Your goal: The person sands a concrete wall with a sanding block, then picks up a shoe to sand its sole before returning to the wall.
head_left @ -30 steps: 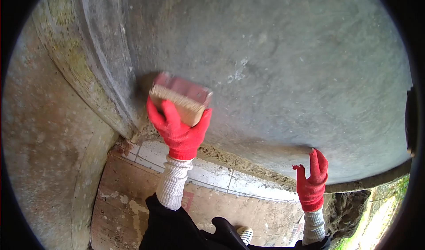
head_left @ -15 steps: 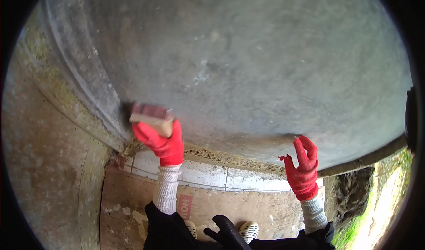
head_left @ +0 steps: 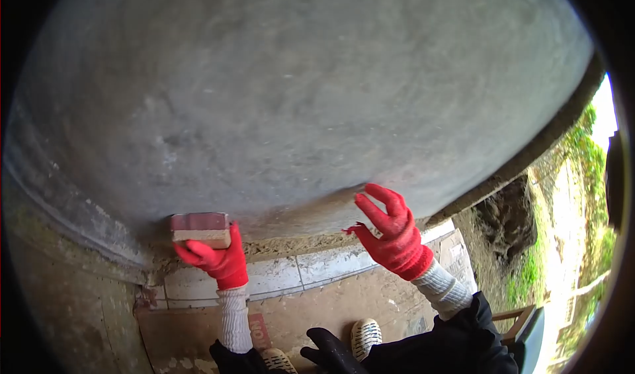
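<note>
My left hand point(head_left: 215, 263), in a red knit glove, grips a sanding block point(head_left: 200, 230) with a dark red face and a pale wooden side. The block lies against the grey cement wall point(head_left: 317, 96), low down near its left end. My right hand point(head_left: 391, 232), gloved the same way, has its fingers spread and curved, with nothing in them. Its fingertips overlap the lower part of the wall in this view. A loose red shred hangs off the glove's thumb tip.
A crumbly ledge and white tiles point(head_left: 271, 277) run along the wall's foot. Flattened cardboard point(head_left: 297, 311) covers the floor under my shoes point(head_left: 366, 337). At right are the wall's edge, a dark hollow point(head_left: 506, 215), grass point(head_left: 526, 275) and a chair point(head_left: 522, 334).
The view has swung to the right, bringing in more of the outdoors and a chair. The sanding block in my left hand sits lower against the wall. My right hand remains open.
</note>
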Motion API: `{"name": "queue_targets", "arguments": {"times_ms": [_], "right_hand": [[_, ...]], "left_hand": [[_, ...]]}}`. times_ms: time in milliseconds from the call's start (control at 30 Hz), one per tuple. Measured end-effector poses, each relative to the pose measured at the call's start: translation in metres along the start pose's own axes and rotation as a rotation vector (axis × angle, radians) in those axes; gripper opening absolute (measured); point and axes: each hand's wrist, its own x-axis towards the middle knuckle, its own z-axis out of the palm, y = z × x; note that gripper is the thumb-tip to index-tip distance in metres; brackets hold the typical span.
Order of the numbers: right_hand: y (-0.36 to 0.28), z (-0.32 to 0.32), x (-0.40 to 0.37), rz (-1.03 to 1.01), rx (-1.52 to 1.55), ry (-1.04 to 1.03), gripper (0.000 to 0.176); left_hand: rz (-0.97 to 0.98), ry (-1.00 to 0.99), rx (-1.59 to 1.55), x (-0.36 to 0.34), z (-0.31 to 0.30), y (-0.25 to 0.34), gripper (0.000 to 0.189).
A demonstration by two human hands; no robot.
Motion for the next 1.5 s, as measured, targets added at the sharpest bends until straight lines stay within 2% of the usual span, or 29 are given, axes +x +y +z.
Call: {"name": "queue_targets", "arguments": {"times_ms": [33, 133, 167, 200, 267, 300, 333, 400, 433, 500, 533, 600, 633, 667, 733, 800, 867, 900, 967, 1000, 1033, 1067, 1133, 1167, 1200, 1300, 1367, 1400, 1500], "right_hand": [[0.003, 0.001, -0.004, -0.013, -0.009, -0.004, 0.057], [0.008, 0.001, -0.01, -0.025, -0.003, -0.009, 0.057], [0.01, 0.0, -0.012, -0.016, 0.015, -0.006, 0.057], [0.011, -0.001, -0.013, -0.009, 0.006, -0.005, 0.057], [0.012, -0.003, -0.013, -0.004, 0.031, -0.016, 0.056], [0.012, -0.003, -0.014, 0.006, 0.026, -0.02, 0.055], [0.01, -0.005, -0.02, 0.018, 0.017, -0.011, 0.055], [0.008, -0.005, -0.031, 0.064, 0.076, -0.101, 0.052], [0.008, -0.004, -0.042, 0.078, 0.107, -0.159, 0.051], [0.005, -0.006, -0.064, 0.138, 0.22, -0.347, 0.049], [0.002, -0.008, -0.072, 0.167, 0.275, -0.459, 0.049], [-0.004, -0.011, -0.085, 0.247, 0.378, -0.624, 0.05], [-0.006, -0.011, -0.088, 0.285, 0.374, -0.727, 0.061], [-0.011, -0.009, -0.089, 0.317, 0.363, -0.718, 0.061], [-0.022, -0.001, -0.086, 0.481, 0.346, -0.725, 0.076], [-0.022, 0.04, -0.09, 0.653, 0.409, -0.571, 0.084], [-0.028, 0.083, -0.083, 0.878, 0.633, -0.228, 0.076], [-0.035, 0.103, -0.084, 0.879, 0.636, -0.219, 0.076], [-0.052, 0.132, -0.085, 0.809, 0.568, 0.283, 0.07], [-0.055, 0.137, -0.086, 0.817, 0.573, 0.303, 0.07], [-0.059, 0.138, -0.085, 0.739, 0.626, 0.35, 0.068], [-0.062, 0.139, -0.082, 0.662, 0.675, 0.4, 0.067], [-0.053, 0.14, -0.072, 0.7, 0.667, 0.392, 0.072], [-0.051, 0.14, -0.068, 0.623, 0.481, 0.436, 0.074], [-0.051, 0.14, -0.063, 0.544, 0.297, 0.476, 0.077], [-0.049, 0.131, -0.052, 0.606, 0.309, 0.552, 0.088], [-0.035, 0.115, -0.048, 0.632, 0.186, 0.526, 0.096], [-0.025, 0.106, -0.046, 0.63, 0.174, 0.533, 0.096], [0.008, 0.069, -0.034, 0.874, 0.13, 0.45, 0.104]], "left_hand": [[-0.083, 0.005, 0.043, -0.004, 0.003, 0.003, 0.113], [-0.087, -0.054, 0.003, 0.031, -0.012, 0.052, 0.109], [0.14, -0.009, 0.047, 0.047, -0.014, 0.064, 0.101], [0.14, -0.013, 0.036, 0.044, -0.013, 0.069, 0.101], [-0.061, -0.181, -0.321, 0.036, -0.012, 0.072, 0.092], [-0.348, -0.193, -0.486, 0.016, -0.003, 0.058, 0.085], [-0.339, -0.203, -0.498, -0.011, 0.002, 0.043, 0.085], [-0.048, -0.14, -0.258, -0.048, 0.015, 0.02, 0.082], [-0.036, -0.148, -0.274, -0.045, 0.017, 0.028, 0.082], [-0.569, -0.199, -0.572, -0.036, 0.013, 0.061, 0.082], [-0.569, -0.219, -0.584, -0.027, 0.011, 0.077, 0.082], [0.243, -0.121, -0.112, -0.012, 0.01, 0.107, 0.082], [0.247, -0.121, -0.201, -0.014, 0.014, 0.113, 0.087], [0.25, -0.138, -0.23, -0.019, 0.017, 0.117, 0.087], [0.354, -0.183, -0.183, -0.035, 0.02, 0.122, 0.085], [0.339, -0.237, -0.234, -0.042, 0.024, 0.127, 0.088], [0.349, -0.145, -0.247, -0.033, 0.022, 0.136, 0.091], [0.13, -0.211, -0.368, -0.04, 0.023, 0.136, 0.092], [0.217, -0.251, -0.351, -0.037, 0.019, 0.127, 0.091], [0.294, -0.301, -0.337, -0.033, 0.016, 0.126, 0.091], [-0.096, -0.616, -0.546, -0.018, -0.001, 0.14, 0.07], [-0.069, -0.633, -0.554, -0.006, -0.008, 0.145, 0.07], [-0.137, -0.732, -0.647, 0.007, -0.013, 0.154, 0.063], [-0.118, -0.759, -0.633, 0.006, -0.017, 0.151, 0.049], [-0.102, -0.757, -0.632, 0.006, -0.019, 0.149, 0.049], [-0.013, -0.754, -0.621, 0.009, -0.021, 0.153, 0.038], [0.456, -0.744, -0.427, 0.02, -0.018, 0.173, 0.036], [0.459, -0.74, -0.44, 0.022, -0.016, 0.187, 0.036], [0.612, -0.82, -0.563, 0.031, -0.008, 0.233, 0.04]]}}
